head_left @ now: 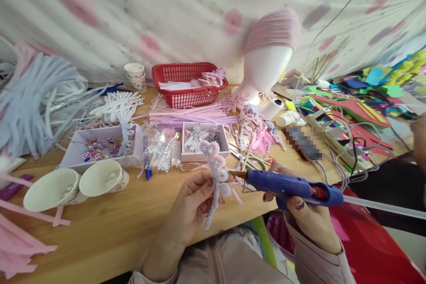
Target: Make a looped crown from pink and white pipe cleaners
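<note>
Between the thumb and fingers of my left hand point(193, 202) is a pipe-cleaner sprig point(215, 168), with fuzzy pink and pale grey loops along a stem. It stands nearly upright above the table's front edge. My right hand point(308, 215) is wrapped round a blue hot glue gun point(279, 184). The gun's nozzle points left and is close to the sprig's lower loops; whether they touch I cannot tell. A long translucent glue stick point(382, 206) sticks out of the gun's back end. Behind the sprig sits a small white box point(199, 156) of silvery ornaments.
Two paper cups point(103, 177) and a box of gems point(73, 151) stand left. Pipe cleaners point(36, 97) are heaped far left. A red basket point(189, 97) and a white mannequin head point(266, 69) stand at the back. Scissors point(254, 162), a phone point(302, 144) and cables lie right.
</note>
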`<state>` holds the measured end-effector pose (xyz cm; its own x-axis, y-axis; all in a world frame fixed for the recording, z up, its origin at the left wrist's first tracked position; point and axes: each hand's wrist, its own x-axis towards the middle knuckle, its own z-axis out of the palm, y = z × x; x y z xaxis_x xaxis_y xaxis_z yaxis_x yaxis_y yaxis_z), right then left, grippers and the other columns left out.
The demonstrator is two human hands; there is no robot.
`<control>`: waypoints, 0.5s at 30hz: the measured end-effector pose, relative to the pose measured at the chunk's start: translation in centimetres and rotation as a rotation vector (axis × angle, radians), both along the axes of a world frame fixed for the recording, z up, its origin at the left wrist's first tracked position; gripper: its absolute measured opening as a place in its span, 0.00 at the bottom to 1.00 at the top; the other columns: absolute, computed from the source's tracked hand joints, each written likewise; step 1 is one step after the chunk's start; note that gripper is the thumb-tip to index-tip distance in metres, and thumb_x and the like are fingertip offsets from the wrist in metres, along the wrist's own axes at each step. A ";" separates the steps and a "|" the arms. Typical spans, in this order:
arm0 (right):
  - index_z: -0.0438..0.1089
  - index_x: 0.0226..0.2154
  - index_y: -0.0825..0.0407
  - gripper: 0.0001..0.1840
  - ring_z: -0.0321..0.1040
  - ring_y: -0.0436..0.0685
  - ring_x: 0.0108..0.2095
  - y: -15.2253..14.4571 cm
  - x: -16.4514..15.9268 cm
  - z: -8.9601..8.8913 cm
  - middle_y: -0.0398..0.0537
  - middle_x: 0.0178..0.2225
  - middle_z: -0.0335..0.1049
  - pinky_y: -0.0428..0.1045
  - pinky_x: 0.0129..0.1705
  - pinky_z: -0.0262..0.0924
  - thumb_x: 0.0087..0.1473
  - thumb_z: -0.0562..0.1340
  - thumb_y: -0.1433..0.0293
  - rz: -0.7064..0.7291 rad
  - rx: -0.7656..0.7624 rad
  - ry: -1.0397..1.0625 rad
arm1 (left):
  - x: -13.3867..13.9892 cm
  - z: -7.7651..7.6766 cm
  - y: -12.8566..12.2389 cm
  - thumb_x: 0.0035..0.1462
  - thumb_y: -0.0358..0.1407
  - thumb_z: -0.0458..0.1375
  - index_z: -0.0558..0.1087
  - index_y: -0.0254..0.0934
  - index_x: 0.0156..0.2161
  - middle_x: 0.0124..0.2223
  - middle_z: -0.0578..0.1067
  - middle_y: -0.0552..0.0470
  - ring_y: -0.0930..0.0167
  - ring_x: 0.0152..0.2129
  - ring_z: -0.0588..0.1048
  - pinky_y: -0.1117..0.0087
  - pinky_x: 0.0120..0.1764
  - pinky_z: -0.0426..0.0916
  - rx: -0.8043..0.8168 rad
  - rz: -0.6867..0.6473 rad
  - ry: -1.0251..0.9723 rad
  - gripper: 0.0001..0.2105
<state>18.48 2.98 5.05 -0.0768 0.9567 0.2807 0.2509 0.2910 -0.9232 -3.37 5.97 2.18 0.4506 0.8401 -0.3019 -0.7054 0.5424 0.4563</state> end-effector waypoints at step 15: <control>0.74 0.24 0.51 0.29 0.67 0.58 0.25 -1.3 0.1 -1.3 0.49 0.24 0.70 0.53 0.29 0.63 0.59 0.59 0.45 -0.081 -0.012 -0.050 | -0.2 -0.2 -0.3 0.34 0.35 0.80 0.81 0.32 0.28 0.20 0.78 0.54 0.79 0.15 0.75 0.85 0.17 0.65 -0.108 -0.014 -0.109 0.15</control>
